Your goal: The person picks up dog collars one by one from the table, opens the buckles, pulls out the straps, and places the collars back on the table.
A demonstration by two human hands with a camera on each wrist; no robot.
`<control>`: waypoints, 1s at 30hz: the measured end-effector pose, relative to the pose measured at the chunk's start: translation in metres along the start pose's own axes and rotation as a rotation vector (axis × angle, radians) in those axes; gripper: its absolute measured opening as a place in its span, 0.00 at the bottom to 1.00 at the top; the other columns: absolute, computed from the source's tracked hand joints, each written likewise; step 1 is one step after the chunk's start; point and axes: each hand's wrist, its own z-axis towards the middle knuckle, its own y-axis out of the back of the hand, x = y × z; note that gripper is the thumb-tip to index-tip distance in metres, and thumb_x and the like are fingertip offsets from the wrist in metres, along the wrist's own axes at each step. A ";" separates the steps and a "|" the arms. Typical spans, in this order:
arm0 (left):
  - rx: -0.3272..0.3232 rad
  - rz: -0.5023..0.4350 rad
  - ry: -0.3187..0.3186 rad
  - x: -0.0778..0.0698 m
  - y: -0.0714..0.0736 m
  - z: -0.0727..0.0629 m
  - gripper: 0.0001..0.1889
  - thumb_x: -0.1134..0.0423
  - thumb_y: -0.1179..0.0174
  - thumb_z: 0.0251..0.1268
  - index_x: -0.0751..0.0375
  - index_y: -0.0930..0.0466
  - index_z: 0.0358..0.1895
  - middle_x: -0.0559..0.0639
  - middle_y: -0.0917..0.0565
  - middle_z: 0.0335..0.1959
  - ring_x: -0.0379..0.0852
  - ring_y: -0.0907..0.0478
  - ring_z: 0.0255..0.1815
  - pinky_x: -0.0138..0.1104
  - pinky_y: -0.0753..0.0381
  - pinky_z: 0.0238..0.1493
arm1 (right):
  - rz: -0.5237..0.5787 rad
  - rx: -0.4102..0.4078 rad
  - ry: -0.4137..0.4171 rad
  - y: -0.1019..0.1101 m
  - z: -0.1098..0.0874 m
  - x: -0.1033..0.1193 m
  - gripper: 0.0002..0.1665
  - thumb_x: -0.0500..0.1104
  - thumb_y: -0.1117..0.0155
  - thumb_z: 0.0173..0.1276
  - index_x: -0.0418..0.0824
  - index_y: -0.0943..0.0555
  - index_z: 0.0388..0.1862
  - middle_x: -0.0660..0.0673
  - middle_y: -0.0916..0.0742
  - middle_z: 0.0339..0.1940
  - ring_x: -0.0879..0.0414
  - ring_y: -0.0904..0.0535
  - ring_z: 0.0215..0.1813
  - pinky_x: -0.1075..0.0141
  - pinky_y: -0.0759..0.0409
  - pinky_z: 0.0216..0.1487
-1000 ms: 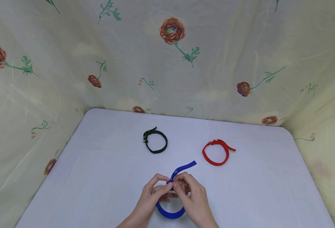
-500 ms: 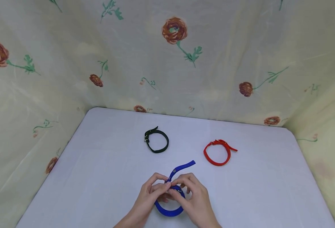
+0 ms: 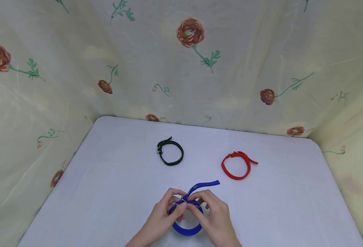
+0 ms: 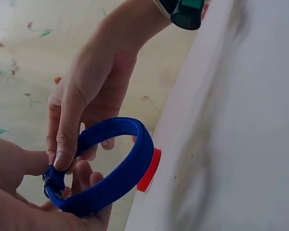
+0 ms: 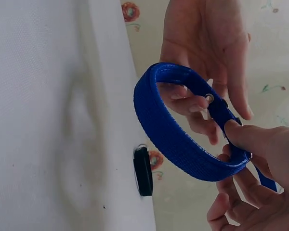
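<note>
A blue buckled collar (image 3: 186,231) hangs as a loop between my two hands, its free strap end (image 3: 207,184) sticking out beyond them to the right. With thumb and fingers my left hand (image 3: 164,214) pinches it by the metal buckle (image 3: 184,199). My right hand (image 3: 214,214) grips the strap just beside, fingertips close to those of the left. In the right wrist view, the right thumb (image 5: 241,134) presses on the band, and a metal eyelet (image 5: 209,98) shows inside the loop. Part of the buckle area is covered by fingers.
Farther back on the white table (image 3: 107,178) lie a dark green collar (image 3: 170,164), left of centre, and a red collar (image 3: 235,177), to the right, both buckled into loops. A flower-printed curtain (image 3: 132,61) encloses the table's back and sides.
The blue strap's free end has swung right and lower. My fingers have shifted around the buckle, which shows more now. The green and red collars stay where they were on the table.
</note>
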 end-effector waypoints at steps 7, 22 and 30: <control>0.072 0.029 -0.040 0.001 0.002 -0.003 0.19 0.53 0.49 0.89 0.62 0.28 0.69 0.61 0.13 0.45 0.33 0.17 0.40 0.26 0.16 0.45 | -0.012 -0.008 -0.055 0.004 0.002 0.000 0.17 0.42 0.17 0.64 0.61 0.14 0.45 0.66 0.11 0.41 0.71 0.20 0.41 0.70 0.20 0.41; -0.071 0.014 0.151 -0.002 -0.004 -0.001 0.25 0.38 0.43 0.82 0.58 0.28 0.37 0.46 0.22 0.22 0.41 0.25 0.26 0.29 0.30 0.28 | -0.029 -0.049 -0.147 0.005 0.003 0.006 0.14 0.43 0.18 0.65 0.56 0.14 0.45 0.61 0.10 0.40 0.69 0.20 0.39 0.71 0.20 0.42; -0.095 -0.051 0.231 0.001 -0.007 0.000 0.28 0.33 0.43 0.79 0.54 0.30 0.30 0.44 0.21 0.20 0.42 0.22 0.27 0.31 0.28 0.33 | -0.029 -0.096 -0.178 0.004 0.002 0.007 0.15 0.41 0.18 0.65 0.54 0.13 0.46 0.60 0.10 0.39 0.66 0.21 0.38 0.70 0.20 0.42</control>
